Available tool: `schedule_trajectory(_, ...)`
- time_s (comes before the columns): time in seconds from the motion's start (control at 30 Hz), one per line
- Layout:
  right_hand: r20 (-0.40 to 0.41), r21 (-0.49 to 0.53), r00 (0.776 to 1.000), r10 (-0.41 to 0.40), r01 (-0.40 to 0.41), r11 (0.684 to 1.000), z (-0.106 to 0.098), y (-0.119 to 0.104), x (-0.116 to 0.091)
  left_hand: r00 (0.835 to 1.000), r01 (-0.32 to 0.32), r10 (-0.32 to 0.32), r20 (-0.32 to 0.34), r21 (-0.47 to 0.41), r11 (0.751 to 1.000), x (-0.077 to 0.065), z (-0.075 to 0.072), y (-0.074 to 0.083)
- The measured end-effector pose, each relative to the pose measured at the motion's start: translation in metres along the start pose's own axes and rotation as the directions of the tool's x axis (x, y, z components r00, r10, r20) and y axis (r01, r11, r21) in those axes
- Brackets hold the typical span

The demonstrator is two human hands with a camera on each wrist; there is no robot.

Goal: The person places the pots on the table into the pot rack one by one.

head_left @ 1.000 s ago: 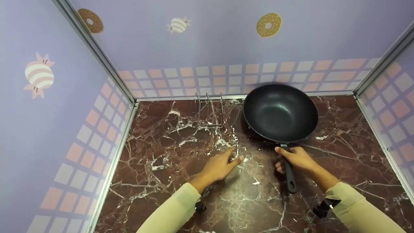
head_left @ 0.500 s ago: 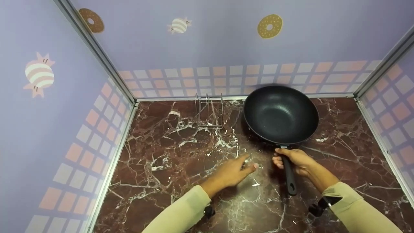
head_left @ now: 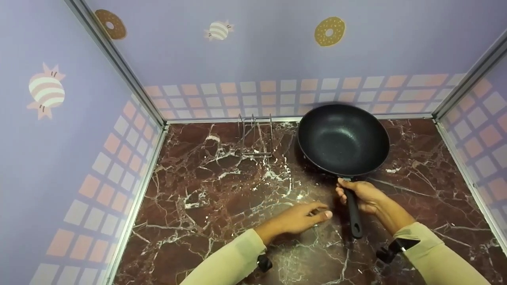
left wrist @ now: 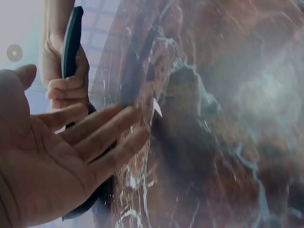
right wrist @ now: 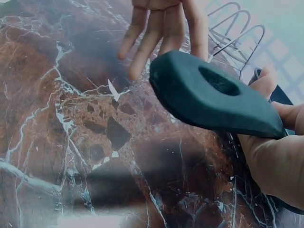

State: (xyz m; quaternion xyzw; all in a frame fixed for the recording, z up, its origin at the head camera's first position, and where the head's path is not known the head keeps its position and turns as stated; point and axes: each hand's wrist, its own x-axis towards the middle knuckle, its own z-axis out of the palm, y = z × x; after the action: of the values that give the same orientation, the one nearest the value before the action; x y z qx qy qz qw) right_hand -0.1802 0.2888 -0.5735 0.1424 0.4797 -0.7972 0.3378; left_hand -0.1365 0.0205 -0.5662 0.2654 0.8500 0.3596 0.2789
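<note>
- Purple walls enclose the scene: back wall (head_left: 269,51) at twelve o'clock, left wall (head_left: 23,166) at nine, right wall (head_left: 493,95) at three, pale trim marking where each meets the worktop.
- The dark red marbled worktop (head_left: 186,245) spreads between them, its broadest stretch running toward nine o'clock, with a narrower strip at three between pan and right wall.
- A black frying pan (head_left: 344,140) sits toward one o'clock, its far rim overlapping the foot of the back wall in the head view; whether it touches is unclear. Its handle (head_left: 355,217) points toward six.
- A thin wire rack (head_left: 253,153) stands at nine o'clock from the pan, close to the back edge, worktop showing between the two.
- Two hands work in pale sleeves (head_left: 227,261). The right hand (head_left: 364,198) grasps the handle just below the bowl, fingers curled round it, the handle's end projecting past.
- The left hand (head_left: 295,219), at seven o'clock from the pan, holds nothing; its fingers are spread and palm bared, a short gap separating fingertips from handle.
- Smallest, a white sliver (right wrist: 114,90) shows on the marbled surface near the left fingers.
</note>
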Motion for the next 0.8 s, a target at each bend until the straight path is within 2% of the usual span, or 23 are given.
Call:
schedule_trajectory(0.07, -0.01, -0.011, 1.0, -0.005, 0.005, 1.0, 0.0, 0.0, 0.0, 0.999, -0.017, 0.021, 0.039, -0.106, 0.994, 0.002, 0.002, 0.004)
schedule_trajectory(0.17, -0.019, -0.026, 1.0, -0.005, 0.005, 1.0, 0.001, -0.001, -0.001, 0.997, -0.018, 0.04, 0.072, -0.291, 0.957, 0.005, 0.007, 0.009)
schedule_trajectory(0.23, -0.016, -0.027, 1.0, -0.003, 0.003, 1.0, 0.001, -0.001, -0.001, 0.996, -0.02, 0.047, 0.07, -0.35, 0.937, 0.007, 0.01, 0.013)
schedule_trajectory(0.27, -0.015, -0.028, 1.0, -0.004, 0.003, 1.0, 0.001, -0.002, -0.001, 0.996, -0.025, 0.053, 0.069, -0.364, 0.931, 0.009, 0.012, 0.015)
schedule_trajectory(0.4, 0.005, -0.019, 1.0, -0.007, 0.008, 1.0, 0.001, -0.001, 0.0, 0.996, -0.048, 0.072, 0.062, -0.328, 0.944, 0.014, 0.019, 0.02)
schedule_trajectory(0.5, 0.008, -0.02, 1.0, -0.009, 0.009, 1.0, 0.001, -0.001, 0.0, 0.994, -0.051, 0.08, 0.07, -0.351, 0.935, 0.017, 0.023, 0.023)
schedule_trajectory(0.63, 0.006, -0.025, 1.0, -0.01, 0.01, 1.0, 0.0, 0.0, 0.0, 0.995, -0.025, 0.066, 0.081, -0.436, 0.899, 0.019, 0.028, 0.027)
schedule_trajectory(0.8, 0.007, -0.029, 1.0, -0.021, 0.021, 0.999, 0.0, 0.002, 0.001, 0.995, 0.022, 0.035, 0.096, -0.538, 0.843, 0.022, 0.032, 0.03)
